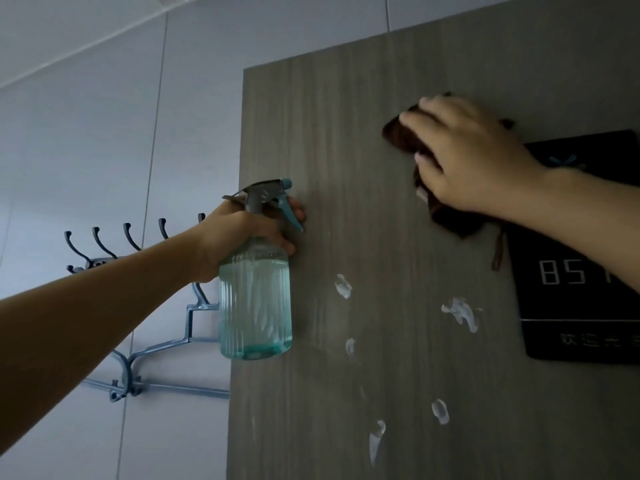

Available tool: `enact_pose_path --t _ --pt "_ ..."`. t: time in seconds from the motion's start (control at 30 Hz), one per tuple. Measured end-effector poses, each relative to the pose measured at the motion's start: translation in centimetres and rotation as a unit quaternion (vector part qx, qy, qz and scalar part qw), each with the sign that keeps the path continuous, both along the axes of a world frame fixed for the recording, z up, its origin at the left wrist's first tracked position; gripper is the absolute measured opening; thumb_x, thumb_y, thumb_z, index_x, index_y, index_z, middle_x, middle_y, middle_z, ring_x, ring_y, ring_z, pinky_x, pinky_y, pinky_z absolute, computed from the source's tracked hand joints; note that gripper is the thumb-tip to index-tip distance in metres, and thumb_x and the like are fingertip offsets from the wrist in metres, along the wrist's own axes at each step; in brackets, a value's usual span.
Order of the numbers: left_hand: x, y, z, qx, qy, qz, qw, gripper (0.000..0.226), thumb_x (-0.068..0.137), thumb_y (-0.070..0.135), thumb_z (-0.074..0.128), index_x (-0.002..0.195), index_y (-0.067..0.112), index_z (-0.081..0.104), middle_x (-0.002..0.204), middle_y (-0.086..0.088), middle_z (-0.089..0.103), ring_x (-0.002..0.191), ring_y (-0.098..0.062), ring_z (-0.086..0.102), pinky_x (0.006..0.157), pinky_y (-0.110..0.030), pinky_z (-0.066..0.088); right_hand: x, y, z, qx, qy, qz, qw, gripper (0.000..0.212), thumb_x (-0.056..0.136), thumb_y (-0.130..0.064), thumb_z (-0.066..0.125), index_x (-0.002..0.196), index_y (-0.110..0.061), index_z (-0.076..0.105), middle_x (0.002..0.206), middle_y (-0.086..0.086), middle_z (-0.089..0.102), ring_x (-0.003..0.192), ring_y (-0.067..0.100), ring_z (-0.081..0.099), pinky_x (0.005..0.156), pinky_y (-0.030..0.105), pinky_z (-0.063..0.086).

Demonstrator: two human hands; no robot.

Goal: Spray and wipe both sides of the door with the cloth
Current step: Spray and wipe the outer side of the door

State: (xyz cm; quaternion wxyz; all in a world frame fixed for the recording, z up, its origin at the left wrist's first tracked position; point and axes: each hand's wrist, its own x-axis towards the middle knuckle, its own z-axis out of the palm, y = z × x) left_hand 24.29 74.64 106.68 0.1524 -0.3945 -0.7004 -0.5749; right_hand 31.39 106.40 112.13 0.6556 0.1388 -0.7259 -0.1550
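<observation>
- Here, the door (346, 202) fills the centre and right of the frame, its long axis upright.
- A brown cloth (450, 216) is pressed flat on it, upper right, by the right hand (464, 157).
- White smears (460, 313) lie below that hand, nearer to it.
- The spray bottle (254, 289) is gripped by the left hand (242, 237) at the door's left edge.

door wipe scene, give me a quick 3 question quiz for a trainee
1. True or false: the left hand holds the spray bottle.
2. What does the right hand press against the door? A) sponge B) brown cloth C) paper towel
3. Where do the white smears lie relative to the cloth?

Key: 1 true. 2 B. 3 below it, still unwiped, left of the dark number plate.
</observation>
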Motion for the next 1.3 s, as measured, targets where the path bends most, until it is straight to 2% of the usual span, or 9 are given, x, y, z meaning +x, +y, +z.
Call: enact_pose_path --t 0.17,0.27,0.37,0.5,0.6,0.73,0.97,1.17,1.3 --pt "0.9 0.4 0.1 0.002 -0.003 0.012 1.000 0.048 0.078 -0.017 0.068 0.121 0.004 0.070 0.117 -0.007 0.075 0.101 -0.023 0.075 0.076 -0.034 0.063 -1.5 -5.0 1.5 -0.082 0.016 0.014 0.996 0.062 0.099 -0.023 0.060 0.154 -0.004 0.038 0.155 0.024 0.039 0.145 0.045 0.032 0.122 0.054 0.027" --pt "2.0 0.6 -0.5 0.017 -0.013 0.030 0.999 0.045 0.082 -0.019 0.064 0.123 -0.001 0.068 0.118 -0.009 0.076 0.097 -0.025 0.076 0.070 -0.034 0.064 -2.3 -6.7 -0.8 -0.009 -0.001 0.033 0.999 0.064 0.096 -0.024 0.064 0.153 -0.006 0.042 0.155 0.022 0.041 0.145 0.044 0.034 0.121 0.052 0.028" --pt "3.5 0.9 -2.6 0.046 -0.035 0.070 0.996 0.041 0.086 -0.016 0.061 0.122 0.003 0.068 0.116 -0.008 0.079 0.102 -0.033 0.077 0.079 -0.044 0.066 -2.4 -6.0 -3.7 0.057 -0.040 0.046 0.996 0.063 0.096 -0.020 0.064 0.154 -0.006 0.044 0.158 0.022 0.040 0.148 0.043 0.033 0.122 0.053 0.028" --pt "5.3 1.7 -8.4 0.034 -0.078 0.111 0.990 0.041 0.088 -0.017 0.063 0.118 0.010 0.069 0.109 -0.003 0.081 0.085 -0.036 0.078 0.082 -0.053 0.065 -1.8 -3.6 -6.0 0.093 -0.062 0.040 0.993 0.065 0.095 -0.021 0.065 0.156 -0.011 0.044 0.161 0.018 0.038 0.152 0.037 0.032 0.123 0.048 0.027" --pt "6.2 2.5 -12.3 0.023 -0.114 0.112 0.987 0.043 0.087 -0.020 0.063 0.116 0.011 0.070 0.109 -0.003 0.081 0.084 -0.038 0.078 0.085 -0.055 0.064 -1.5 -3.1 -5.2 0.069 -0.061 0.056 0.994 0.062 0.095 -0.019 0.068 0.153 -0.012 0.048 0.160 0.016 0.041 0.150 0.036 0.035 0.121 0.050 0.033" --pt "6.6 3.6 -14.4 0.023 -0.121 0.128 0.984 0.042 0.087 -0.022 0.061 0.111 0.011 0.071 0.103 -0.002 0.081 0.071 -0.031 0.076 0.074 -0.044 0.066 -2.3 -4.7 -3.5 0.003 -0.025 0.070 0.997 0.058 0.094 -0.017 0.067 0.149 -0.008 0.051 0.156 0.020 0.044 0.147 0.041 0.037 0.118 0.053 0.034" --pt "6.8 4.7 -13.5 -0.003 -0.086 0.152 0.985 0.035 0.088 -0.015 0.066 0.103 0.016 0.073 0.095 -0.005 0.079 0.086 -0.036 0.077 0.088 -0.058 0.062 -2.9 -5.7 -2.9 -0.017 -0.010 0.056 0.998 0.057 0.097 -0.019 0.064 0.150 -0.005 0.047 0.156 0.023 0.042 0.148 0.043 0.035 0.122 0.053 0.028" --pt "6.7 4.5 -13.7 -0.006 -0.093 0.144 0.985 0.039 0.086 -0.016 0.067 0.107 0.016 0.072 0.098 0.002 0.080 0.076 -0.025 0.077 0.080 -0.046 0.066 -2.6 -5.6 -2.8 -0.010 -0.021 0.041 0.999 0.059 0.098 -0.021 0.063 0.153 -0.005 0.044 0.158 0.022 0.039 0.150 0.042 0.031 0.123 0.053 0.027" --pt "6.6 4.0 -14.0 -0.018 -0.093 0.141 0.985 0.037 0.087 -0.015 0.065 0.108 0.015 0.072 0.100 -0.002 0.080 0.084 -0.036 0.078 0.083 -0.054 0.064 -2.6 -5.5 -2.8 -0.007 -0.026 0.035 0.999 0.062 0.098 -0.023 0.062 0.154 -0.006 0.042 0.159 0.022 0.038 0.150 0.042 0.031 0.124 0.053 0.026"
